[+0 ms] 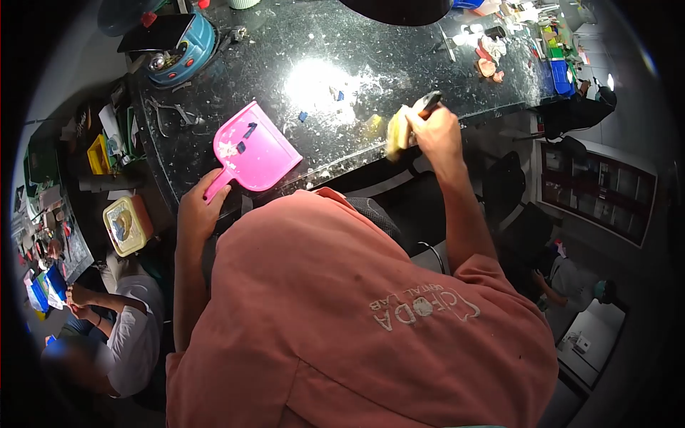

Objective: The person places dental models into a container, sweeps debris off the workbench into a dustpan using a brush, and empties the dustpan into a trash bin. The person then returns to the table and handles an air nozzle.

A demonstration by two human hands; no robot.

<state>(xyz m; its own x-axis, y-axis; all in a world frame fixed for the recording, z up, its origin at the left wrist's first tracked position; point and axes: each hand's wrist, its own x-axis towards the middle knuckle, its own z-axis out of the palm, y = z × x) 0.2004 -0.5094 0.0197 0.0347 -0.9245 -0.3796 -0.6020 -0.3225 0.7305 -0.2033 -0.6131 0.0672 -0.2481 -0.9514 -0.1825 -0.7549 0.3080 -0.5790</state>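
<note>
My left hand (197,208) is closed around the handle of a pink dustpan (267,157) at the front left of the bench. Dark scraps and pale debris lie in the pan. On the right, my right hand (437,134) grips a brush (399,134) with yellowish bristles and a dark handle end. The bristles are a little blurred at the bench's front edge. Between brush and pan, white dust and small blue bits (303,116) are scattered on the black bench top (264,75).
A blue round machine (187,57) stands at the back left, near metal pliers-like tools (171,115). Pink pieces (488,68), a blue bin (561,77) and clutter sit at the right. A dark round object (396,8) overhangs the back. Another person (135,328) works at the left.
</note>
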